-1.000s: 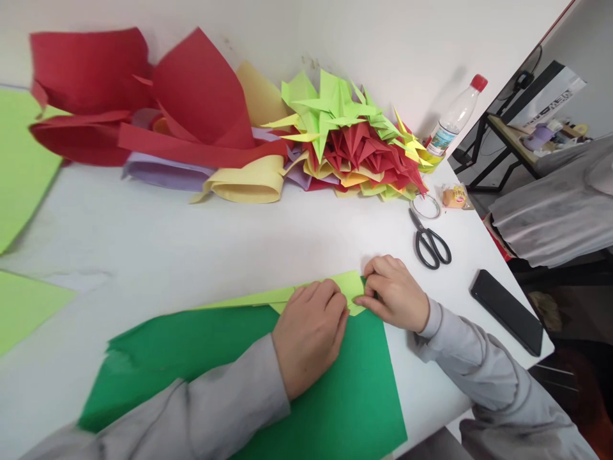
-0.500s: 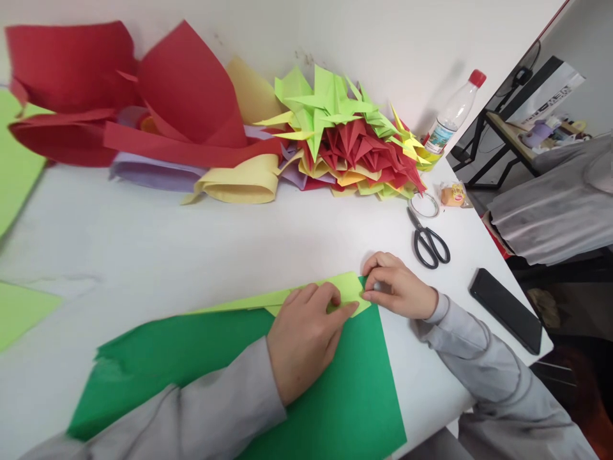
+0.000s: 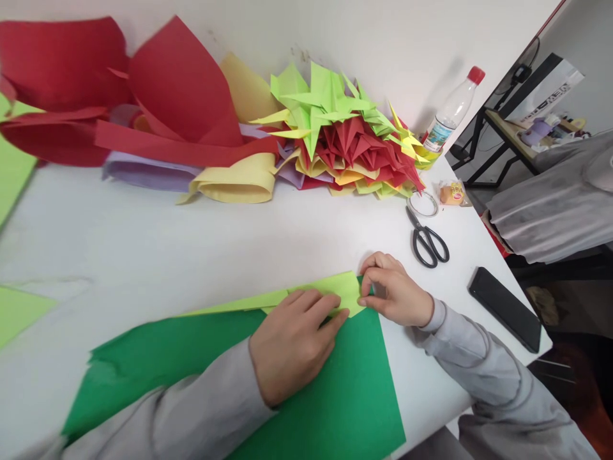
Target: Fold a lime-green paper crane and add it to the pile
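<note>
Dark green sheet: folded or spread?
Spread, mostly: the dark green sheet shows a broad face under the left hand. Light green paper covers part of its far edge; cannot tell about folds there.

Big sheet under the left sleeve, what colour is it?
The big sheet is green; see head view.

In front of you lies a large dark-green paper sheet, its left side buckled and creased. Along its far edge you have a folded lime-green paper strip, slanting, narrower toward the left.
</note>
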Tool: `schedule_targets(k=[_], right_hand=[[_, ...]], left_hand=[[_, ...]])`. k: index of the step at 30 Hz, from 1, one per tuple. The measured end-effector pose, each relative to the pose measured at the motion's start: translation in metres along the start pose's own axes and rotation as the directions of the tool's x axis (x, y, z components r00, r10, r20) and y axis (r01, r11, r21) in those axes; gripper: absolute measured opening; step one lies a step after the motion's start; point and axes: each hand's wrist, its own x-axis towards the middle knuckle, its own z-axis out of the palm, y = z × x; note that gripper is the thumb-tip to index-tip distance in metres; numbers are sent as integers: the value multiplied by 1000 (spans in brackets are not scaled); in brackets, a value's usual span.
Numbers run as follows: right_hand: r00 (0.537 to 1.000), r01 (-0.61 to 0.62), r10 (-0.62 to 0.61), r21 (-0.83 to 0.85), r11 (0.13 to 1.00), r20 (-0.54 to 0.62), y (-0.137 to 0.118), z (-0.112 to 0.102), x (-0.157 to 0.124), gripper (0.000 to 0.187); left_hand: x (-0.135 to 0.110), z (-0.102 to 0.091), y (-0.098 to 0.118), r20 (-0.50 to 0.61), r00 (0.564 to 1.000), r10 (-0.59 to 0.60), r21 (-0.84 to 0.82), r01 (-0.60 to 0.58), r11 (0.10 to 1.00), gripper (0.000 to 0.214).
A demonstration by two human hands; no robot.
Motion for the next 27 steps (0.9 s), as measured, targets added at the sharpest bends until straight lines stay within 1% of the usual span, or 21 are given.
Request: schedule_targets(k=[5,7,10,12,16,21,23,27], right_hand=[[999,-44,42,-87,995,-26,-8,3,0,21],[997,-73,70,-113,991,-32,-11,5,0,24],[995,-99,95,-114,989,-35,-14,7,-1,24],[995,-102,99,-117,988,-33,-14,7,-1,23],[996,-89,88,-124,988,-16,-12,7,-2,23],[994,-110,110,-75,991,-5,-12,5,-1,23],[994,-110,111,-52,992,12,-11,4,0,22],[995,-93,94,-3,996,34,-7,0,2,22]], left_hand=[[3,-8,1,106,994,-18,-24,21,999,24],[3,-10,2,120,993,-16,-20,18,1000,25],[3,-10,4,136,991,0,21,-3,1000,25],[2,-8,4,129,991,15,45,-21,999,26],[1,-2,3,48,998,40,73,-43,996,24],[2,-2,2,-22,999,33,53,-32,998,23],[3,-5,2,-24,999,31,30,-30,999,23],[2,-11,1,16,1000,23,-22,-23,999,23]])
